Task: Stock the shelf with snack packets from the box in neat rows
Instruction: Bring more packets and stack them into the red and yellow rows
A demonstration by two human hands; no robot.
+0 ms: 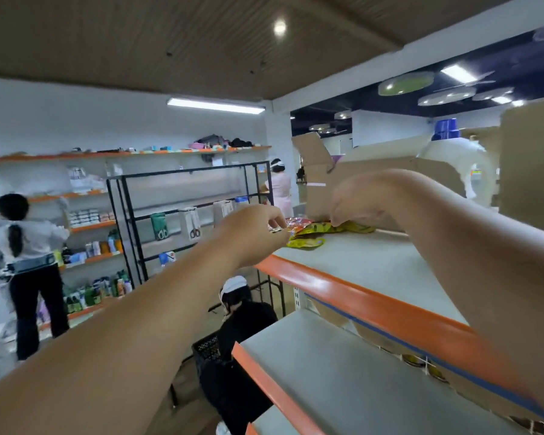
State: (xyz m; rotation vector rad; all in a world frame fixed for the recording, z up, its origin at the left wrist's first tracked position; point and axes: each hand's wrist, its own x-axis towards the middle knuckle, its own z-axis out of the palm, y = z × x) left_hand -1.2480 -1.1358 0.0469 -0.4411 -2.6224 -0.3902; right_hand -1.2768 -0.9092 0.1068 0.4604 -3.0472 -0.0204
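Yellow and red snack packets (pixel 314 232) lie in a loose pile at the far left end of the top shelf (pixel 374 271), which is pale with an orange front edge. My left hand (pixel 255 233) reaches in from the left and pinches the edge of a red packet (pixel 278 226). My right hand (pixel 358 202) hangs over the pile from the right, fingers curled down onto a yellow packet (pixel 355 227). An open cardboard box (pixel 324 186) stands right behind the packets.
A large white detergent bottle (pixel 459 161) with a blue cap and more cardboard (pixel 531 161) stand at the back right of the shelf. A lower shelf (pixel 343 372) juts out below. One person crouches by a black crate (pixel 208 348) below left; others work at far shelves.
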